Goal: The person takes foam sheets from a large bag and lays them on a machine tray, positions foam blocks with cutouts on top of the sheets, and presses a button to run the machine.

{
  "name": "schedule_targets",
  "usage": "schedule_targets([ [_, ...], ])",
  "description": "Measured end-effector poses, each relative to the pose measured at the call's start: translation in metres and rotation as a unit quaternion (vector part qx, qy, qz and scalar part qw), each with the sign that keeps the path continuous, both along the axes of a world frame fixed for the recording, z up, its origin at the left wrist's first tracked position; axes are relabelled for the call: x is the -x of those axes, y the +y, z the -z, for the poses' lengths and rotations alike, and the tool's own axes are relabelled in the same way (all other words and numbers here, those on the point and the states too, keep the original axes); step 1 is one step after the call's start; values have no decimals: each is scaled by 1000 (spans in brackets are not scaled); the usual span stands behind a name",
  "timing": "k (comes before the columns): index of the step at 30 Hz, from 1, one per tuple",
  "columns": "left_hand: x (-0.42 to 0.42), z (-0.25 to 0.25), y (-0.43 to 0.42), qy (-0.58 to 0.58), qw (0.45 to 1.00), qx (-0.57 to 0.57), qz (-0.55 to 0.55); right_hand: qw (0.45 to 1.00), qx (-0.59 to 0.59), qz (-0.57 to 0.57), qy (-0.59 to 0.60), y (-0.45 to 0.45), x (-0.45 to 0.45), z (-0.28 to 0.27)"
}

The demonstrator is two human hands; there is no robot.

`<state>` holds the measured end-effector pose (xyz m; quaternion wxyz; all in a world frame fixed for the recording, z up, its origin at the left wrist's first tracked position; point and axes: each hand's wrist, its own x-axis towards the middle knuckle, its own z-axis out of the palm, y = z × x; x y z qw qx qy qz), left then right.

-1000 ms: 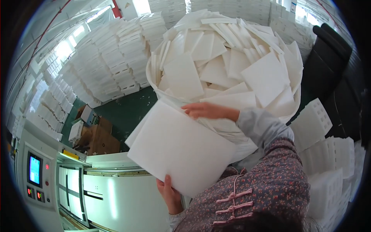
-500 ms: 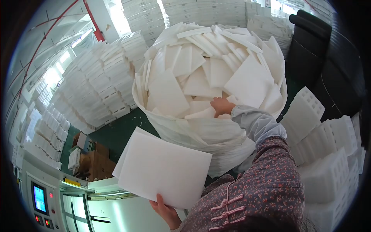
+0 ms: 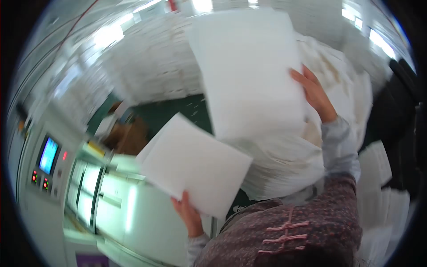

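My left hand (image 3: 188, 216) grips the lower edge of white square sheets (image 3: 195, 164), its thumb on the top face. At least two sheets overlap there, slightly fanned at the left. My right hand (image 3: 314, 92) holds another large white sheet (image 3: 251, 73) by its right edge, raised above and to the right of the first ones. This sheet hides much of the big round white sack (image 3: 284, 171) of loose sheets behind it. The picture is blurred by motion.
A machine with a lit screen (image 3: 48, 155) and a pale bed (image 3: 155, 218) stands at the left. Cardboard boxes (image 3: 129, 137) lie on the green floor (image 3: 178, 110). White stacks (image 3: 155, 66) rise behind. Black rolls (image 3: 396, 107) and more white stacks (image 3: 382, 209) are at the right.
My right hand went from the near sheets into the sack and now holds up a large sheet from it. My left hand still holds its sheets. The view has shifted.
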<state>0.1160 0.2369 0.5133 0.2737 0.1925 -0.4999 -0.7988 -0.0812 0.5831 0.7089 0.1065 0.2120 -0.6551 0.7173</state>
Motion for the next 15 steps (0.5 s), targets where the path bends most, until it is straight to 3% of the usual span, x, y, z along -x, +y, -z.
schedule_targets([
  [1, 1, 0, 0, 9, 1000, 0, -1, 998, -25, -35, -39, -8, 7, 14],
  [2, 3, 1, 0, 19, 1000, -2, -1, 944, -278, 20, 178, -11, 21, 38],
  [4, -1, -7, 2, 5, 1000, 24, 5, 964, -234, -103, 77, -41, 28, 84],
  [5, -2, -13, 7, 11, 1000, 15, 10, 977, -122, -135, -110, -55, 40, 125],
  [6, 1, -10, 8, 15, 1000, -5, 5, 954, -239, -170, 60, -62, 53, 157],
  [7, 0, -6, 7, 20, 999, -24, 2, 892, -334, -196, 233, -70, 55, 176],
  [8, -3, -5, 5, 21, 999, -31, -26, 929, -229, -232, -176, -104, 8, 140],
  [9, -5, -5, 2, -15, 1000, 2, -11, 907, -310, -259, 123, -103, 33, 186],
  [10, -9, -3, 0, -52, 998, 36, 7, 803, -345, -259, 412, -105, 60, 230],
  [11, -13, -1, -5, -53, 998, 32, -14, 796, -339, -277, 418, -119, 54, 229],
  [12, -16, 0, -10, -54, 996, 60, -25, 869, -280, -334, 233, -138, 41, 221],
  [13, -19, 2, -12, -58, 994, 89, -33, 902, -215, -372, 32, -155, 23, 210],
  [14, -22, 4, -16, -63, 990, 119, -35, 893, -143, -389, -175, -168, 6, 201],
  [15, -24, 7, -19, -69, 986, 151, -34, 842, -67, -384, -374, -176, -1, 198],
])
